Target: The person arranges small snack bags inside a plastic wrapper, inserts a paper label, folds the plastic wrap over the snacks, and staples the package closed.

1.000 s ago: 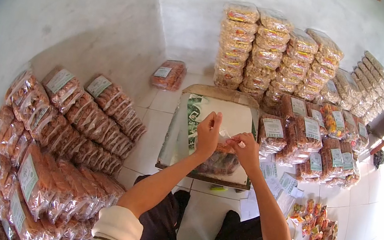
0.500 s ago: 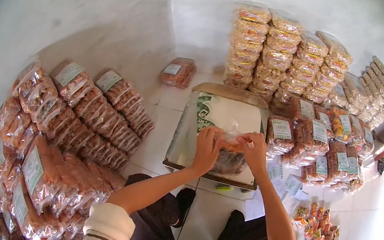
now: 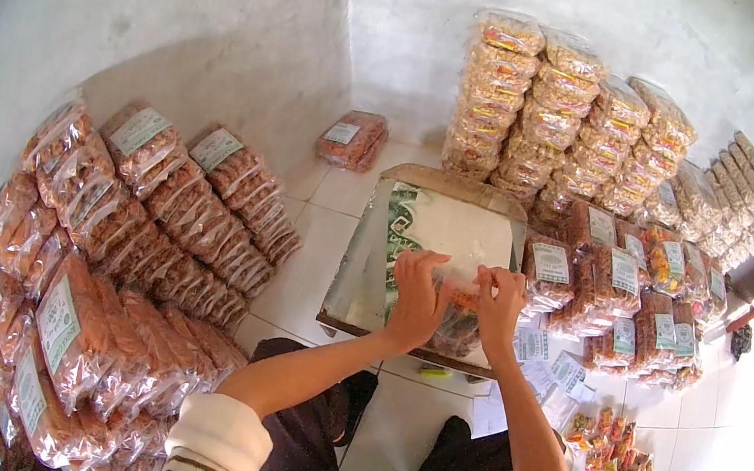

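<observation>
Since left grip (image 3: 417,304) lowered toward bag (image 3: 455,336) | right grip (image 3: 499,308) pinches it | left closure unclear

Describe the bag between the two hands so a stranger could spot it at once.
Find the low table with the white-and-green top, standing on the tiled floor. On its near half, between the left hand and the right hand, is a clear bag with brownish contents. Unlike the stacked packs on both sides, it alone sits on the table.
</observation>
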Available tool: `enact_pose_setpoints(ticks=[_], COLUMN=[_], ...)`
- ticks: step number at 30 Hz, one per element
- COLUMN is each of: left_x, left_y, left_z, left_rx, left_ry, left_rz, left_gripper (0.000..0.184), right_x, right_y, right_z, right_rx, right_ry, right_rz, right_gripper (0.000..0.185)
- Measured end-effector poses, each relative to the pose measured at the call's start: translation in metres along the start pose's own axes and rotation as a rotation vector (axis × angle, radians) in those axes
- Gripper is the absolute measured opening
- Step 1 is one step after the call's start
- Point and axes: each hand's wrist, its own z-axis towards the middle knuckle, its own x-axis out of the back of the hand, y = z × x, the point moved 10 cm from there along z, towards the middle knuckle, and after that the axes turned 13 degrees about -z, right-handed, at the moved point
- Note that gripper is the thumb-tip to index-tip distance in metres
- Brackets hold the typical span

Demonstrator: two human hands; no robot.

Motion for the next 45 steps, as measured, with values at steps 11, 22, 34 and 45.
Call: enact_pose_setpoints(ticks=[11,22,34,45], left_x=[-0.049,-0.029,-0.031,-0.026], left_y=[0.01,-0.041,-0.059,0.008], left_z=[-0.023,0.004,0.021,0.0], left_rx=[-0.019,0.171,0.196,-0.099], left_ry=[-0.382,-0.076,-0.032,-0.099], left_rz=[0.163,-0.086,-0.301,0.107], left_gripper=[0.061,0.039,0.03,0.038], right_x=[0.01,0.013,0.015,0.011], right_y=[-0.005,-0.007,-0.005,0.002], right_z=[-0.006,-0.008,0.011,0.007], right_rx=[0.044,0.152,0.124,0.064], right_ry=[0.189,0.256,0.34,0.315], right_rz=[-0.138,-0.08,-0.153,-0.137], right_gripper=[0.018,0.013,0.016,0.016])
